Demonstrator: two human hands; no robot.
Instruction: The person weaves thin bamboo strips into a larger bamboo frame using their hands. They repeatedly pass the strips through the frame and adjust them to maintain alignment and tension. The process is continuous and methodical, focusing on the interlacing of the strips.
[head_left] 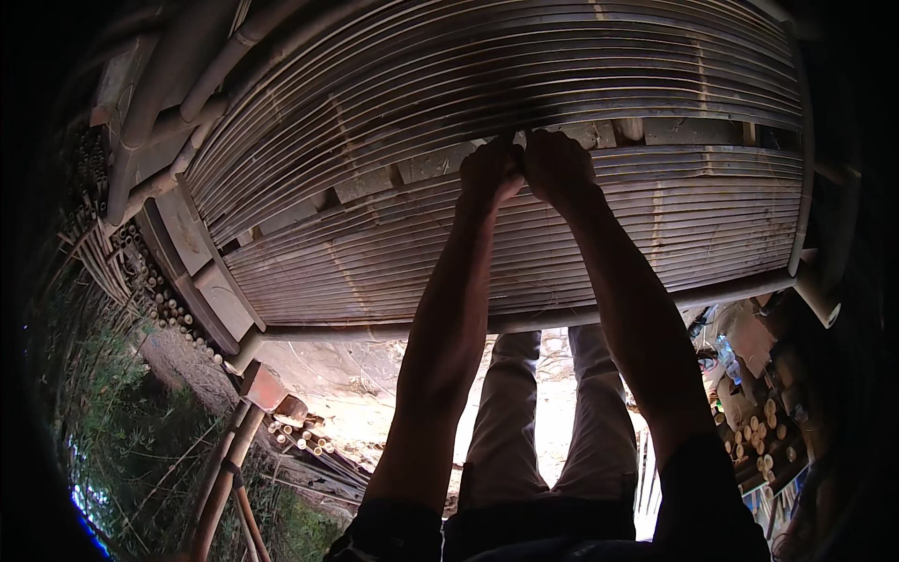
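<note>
Both my arms reach forward over a wide bamboo platform made of thin parallel slats. My left hand [492,171] and my right hand [559,167] are closed side by side, almost touching. They sit at a long gap between the far slats [421,89] and the near slats [543,251]. Fingers curl away from view, in dark shadow, so what they grip cannot be made out. Pale flat crosspieces [361,184] show through the gap below the slats. Thin pale lines of binding cross both slat sections.
A thick bamboo pole [534,320] forms the platform's near edge, just in front of my legs [506,421]. Cut bamboo poles [763,445] lie stacked at lower right, and more bamboo ends [169,304] at left. A reddish block [264,389] rests near the left corner.
</note>
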